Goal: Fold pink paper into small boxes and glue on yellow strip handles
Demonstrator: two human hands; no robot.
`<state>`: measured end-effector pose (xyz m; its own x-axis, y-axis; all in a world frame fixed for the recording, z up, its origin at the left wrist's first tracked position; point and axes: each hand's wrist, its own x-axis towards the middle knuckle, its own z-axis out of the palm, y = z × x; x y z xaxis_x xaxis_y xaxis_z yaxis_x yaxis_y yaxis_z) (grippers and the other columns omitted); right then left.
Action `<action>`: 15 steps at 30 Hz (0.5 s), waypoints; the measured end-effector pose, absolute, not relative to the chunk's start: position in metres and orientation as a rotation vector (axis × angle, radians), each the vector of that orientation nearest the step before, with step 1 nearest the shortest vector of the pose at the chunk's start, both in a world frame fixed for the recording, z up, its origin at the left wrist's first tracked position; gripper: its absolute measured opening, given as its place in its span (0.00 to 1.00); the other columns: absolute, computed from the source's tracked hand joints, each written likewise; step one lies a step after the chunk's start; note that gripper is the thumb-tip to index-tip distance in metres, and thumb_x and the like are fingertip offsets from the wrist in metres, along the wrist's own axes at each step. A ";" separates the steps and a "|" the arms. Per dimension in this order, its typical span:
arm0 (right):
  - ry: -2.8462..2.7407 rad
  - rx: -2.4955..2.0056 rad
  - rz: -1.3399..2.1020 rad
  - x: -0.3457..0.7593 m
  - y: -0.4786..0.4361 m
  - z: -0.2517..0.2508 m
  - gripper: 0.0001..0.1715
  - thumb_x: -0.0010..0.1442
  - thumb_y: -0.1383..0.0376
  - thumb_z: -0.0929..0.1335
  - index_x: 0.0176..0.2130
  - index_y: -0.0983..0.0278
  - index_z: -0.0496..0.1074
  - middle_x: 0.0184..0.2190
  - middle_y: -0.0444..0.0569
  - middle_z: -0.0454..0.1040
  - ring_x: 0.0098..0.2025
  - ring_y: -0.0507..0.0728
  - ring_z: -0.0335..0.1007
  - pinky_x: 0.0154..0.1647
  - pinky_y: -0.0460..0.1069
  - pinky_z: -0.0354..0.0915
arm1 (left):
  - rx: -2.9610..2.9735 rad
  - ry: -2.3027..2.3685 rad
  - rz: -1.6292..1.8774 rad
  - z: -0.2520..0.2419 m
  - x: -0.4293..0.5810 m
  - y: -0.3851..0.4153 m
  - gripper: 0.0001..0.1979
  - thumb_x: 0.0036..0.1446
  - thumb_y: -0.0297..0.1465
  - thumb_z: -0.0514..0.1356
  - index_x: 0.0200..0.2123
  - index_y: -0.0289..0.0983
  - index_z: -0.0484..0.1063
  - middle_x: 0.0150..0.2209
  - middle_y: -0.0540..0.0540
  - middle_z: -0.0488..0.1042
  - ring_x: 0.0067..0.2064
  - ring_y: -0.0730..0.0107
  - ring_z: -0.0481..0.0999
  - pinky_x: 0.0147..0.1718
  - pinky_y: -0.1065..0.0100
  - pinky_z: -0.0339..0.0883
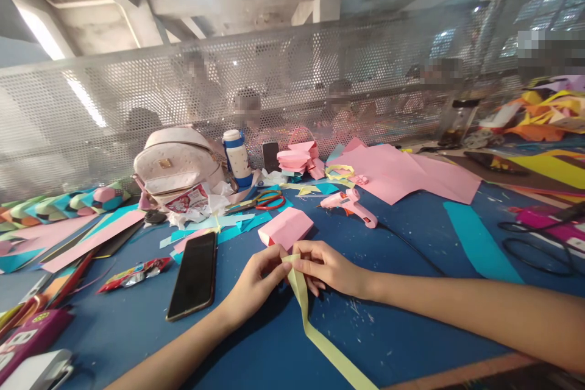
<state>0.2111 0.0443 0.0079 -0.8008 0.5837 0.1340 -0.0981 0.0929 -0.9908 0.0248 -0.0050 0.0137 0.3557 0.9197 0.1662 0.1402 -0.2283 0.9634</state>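
Note:
A long pale yellow paper strip (325,346) runs from the table's front edge up to my fingertips. My left hand (261,280) pinches its upper end from the left side. From the right, my right hand (333,267) closes thumb and fingers on the same end, almost touching the left. Just beyond both hands lies a folded pink paper box shape (289,226). A pink hot glue gun (351,207) rests behind my right hand, its black cord trailing right. To the left of my left hand is a dark-screened phone (194,275).
Scissors (259,202) with red and yellow handles lie among blue paper scraps. Behind them stand a pale backpack (176,158) and a white-and-blue bottle (237,159). Pink paper sheets (393,167) spread at the back right. A perforated metal screen (283,91) borders the table; people sit beyond it.

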 end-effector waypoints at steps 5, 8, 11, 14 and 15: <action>-1.858 -0.476 1.747 0.211 0.044 0.009 0.20 0.64 0.53 0.66 0.31 0.65 0.62 0.24 0.43 0.71 0.17 0.45 0.63 0.16 0.40 0.54 | 1.600 0.988 1.044 0.013 0.026 -0.006 0.15 0.64 0.39 0.57 0.30 0.34 0.67 0.27 0.51 0.68 0.28 0.76 0.64 0.29 0.74 0.59; -1.851 -0.531 1.719 0.211 0.045 0.008 0.19 0.65 0.53 0.66 0.32 0.65 0.62 0.22 0.41 0.71 0.16 0.45 0.62 0.15 0.39 0.54 | 1.523 0.962 1.072 0.012 0.028 -0.005 0.15 0.63 0.40 0.58 0.31 0.33 0.68 0.27 0.50 0.69 0.28 0.76 0.65 0.29 0.74 0.59; -1.845 -0.564 1.710 0.210 0.045 0.006 0.18 0.65 0.53 0.66 0.33 0.65 0.62 0.21 0.41 0.70 0.16 0.45 0.62 0.15 0.39 0.54 | 1.425 0.903 1.038 0.011 0.029 -0.003 0.15 0.59 0.40 0.63 0.34 0.33 0.70 0.29 0.48 0.73 0.29 0.76 0.69 0.29 0.75 0.60; -1.843 -0.533 1.755 0.210 0.045 0.006 0.19 0.65 0.53 0.65 0.32 0.64 0.62 0.22 0.41 0.71 0.17 0.45 0.62 0.15 0.39 0.55 | 1.360 0.899 1.027 0.012 0.029 -0.003 0.16 0.54 0.40 0.67 0.31 0.32 0.71 0.27 0.48 0.74 0.27 0.76 0.71 0.28 0.76 0.61; -1.842 -0.523 1.763 0.210 0.044 0.006 0.19 0.65 0.53 0.65 0.32 0.64 0.62 0.23 0.41 0.71 0.17 0.45 0.62 0.15 0.39 0.56 | 1.351 0.906 1.032 0.013 0.029 -0.003 0.16 0.53 0.40 0.67 0.29 0.32 0.71 0.25 0.48 0.74 0.27 0.77 0.71 0.27 0.76 0.61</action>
<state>0.2101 0.0441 0.0064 -0.7831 0.6120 0.1102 -0.0834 0.0723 -0.9939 0.0290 -0.0027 0.0126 0.3145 0.9470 0.0655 -0.0576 -0.0498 0.9971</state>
